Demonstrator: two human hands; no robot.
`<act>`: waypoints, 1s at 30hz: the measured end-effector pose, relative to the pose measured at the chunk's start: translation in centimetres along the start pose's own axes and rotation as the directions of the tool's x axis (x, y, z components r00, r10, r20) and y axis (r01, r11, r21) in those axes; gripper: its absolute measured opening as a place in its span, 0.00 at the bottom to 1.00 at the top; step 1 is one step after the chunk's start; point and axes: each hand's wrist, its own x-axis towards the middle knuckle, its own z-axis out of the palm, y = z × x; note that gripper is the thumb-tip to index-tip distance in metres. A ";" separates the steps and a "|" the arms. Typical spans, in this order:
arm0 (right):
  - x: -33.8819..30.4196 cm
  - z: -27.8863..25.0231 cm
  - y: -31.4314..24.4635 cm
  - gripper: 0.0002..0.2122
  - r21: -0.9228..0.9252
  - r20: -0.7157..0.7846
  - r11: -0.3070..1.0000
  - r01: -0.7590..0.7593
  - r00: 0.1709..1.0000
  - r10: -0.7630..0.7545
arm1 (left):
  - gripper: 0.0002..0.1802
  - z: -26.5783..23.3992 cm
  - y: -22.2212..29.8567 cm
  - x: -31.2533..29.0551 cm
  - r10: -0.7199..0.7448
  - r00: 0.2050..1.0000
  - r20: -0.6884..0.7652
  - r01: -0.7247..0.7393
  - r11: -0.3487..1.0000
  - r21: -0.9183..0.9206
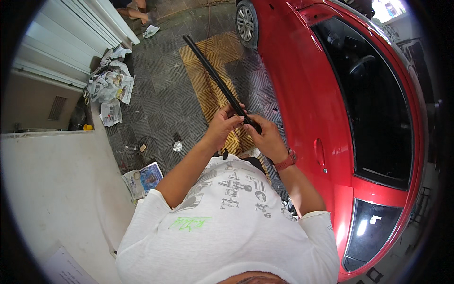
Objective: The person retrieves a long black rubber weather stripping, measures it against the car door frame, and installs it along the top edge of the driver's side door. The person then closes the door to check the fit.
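A long, narrow black strip [210, 69], which looks like car trim with a groove along it, slants up and to the left in front of me. My left hand [223, 126] is closed on it near its lower end, with the thumb on top. Right beside it, my right hand [267, 137] grips that same end, thumb and fingers pinching it. A red watch [285, 161] is on my right wrist. The underside of the strip and some fingertips are hidden.
A red car [302, 109] stands close on my right. Crumpled newspaper [112, 80] lies at the left by a white shutter [52, 42]. A pale wall [56, 180] runs along my left. Black and yellow floor tiles [198, 90] lie ahead. Another person's leg [135, 14] shows at the far left.
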 end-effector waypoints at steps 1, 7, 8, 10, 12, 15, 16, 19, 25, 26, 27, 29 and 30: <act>-0.5 0.1 0.2 0.15 0.010 0.000 1.000 -0.004 1.000 0.004 | 0.22 -0.2 -0.6 -0.3 -0.015 1.000 0.005 0.015 1.000 -0.019; -2.3 1.2 0.5 0.16 0.069 -0.029 0.994 -0.079 0.996 0.081 | 0.19 -0.1 -1.6 -1.1 -0.079 0.995 -0.056 0.074 0.993 -0.087; -2.4 1.5 0.5 0.16 0.093 -0.036 0.993 -0.072 0.996 0.076 | 0.18 -0.5 -1.8 -1.1 -0.082 0.995 -0.056 0.076 0.992 -0.103; -2.9 1.8 0.4 0.16 0.096 -0.030 0.990 -0.106 0.994 0.110 | 0.15 -0.9 -2.4 -1.5 -0.095 0.993 -0.072 0.085 0.987 -0.139; -3.0 2.2 0.3 0.16 0.102 -0.033 0.988 -0.119 0.992 0.123 | 0.13 -0.3 -2.3 -1.8 -0.117 0.988 -0.099 0.098 0.980 -0.175; -3.6 2.6 -0.1 0.16 0.164 -0.051 0.980 -0.112 0.991 0.122 | 0.12 0.0 -2.0 -2.2 -0.130 0.987 -0.092 0.108 0.971 -0.215; -3.9 2.9 0.1 0.16 0.190 -0.058 0.975 -0.115 0.990 0.128 | 0.12 0.1 -2.0 -2.3 -0.139 0.987 -0.086 0.115 0.965 -0.234; -4.4 3.1 0.3 0.17 0.182 -0.058 0.968 -0.175 0.980 0.188 | 0.14 0.0 -2.5 -2.2 -0.152 0.986 -0.070 0.128 0.955 -0.268; -5.2 3.1 0.9 0.16 0.385 -0.003 0.893 -0.233 0.967 0.254 | 0.17 0.7 -2.7 -3.2 -0.162 0.987 -0.022 0.147 0.937 -0.316; -5.0 2.8 0.6 0.16 0.376 0.004 0.894 -0.243 0.965 0.261 | 0.17 1.0 -2.5 -3.3 -0.158 0.987 -0.016 0.144 0.935 -0.325; -5.0 3.0 1.2 0.16 0.377 -0.011 0.900 -0.220 0.970 0.241 | 0.18 1.2 -2.4 -3.4 -0.152 0.988 -0.010 0.140 0.932 -0.334; -5.3 2.9 1.2 0.16 0.376 -0.008 0.902 -0.210 0.973 0.230 | 0.18 1.5 -2.5 -3.3 -0.146 0.989 -0.001 0.137 0.930 -0.340; -5.3 2.8 1.2 0.17 0.378 -0.008 0.903 -0.202 0.975 0.222 | 0.18 1.5 -2.7 -3.5 -0.147 0.989 0.003 0.139 0.932 -0.335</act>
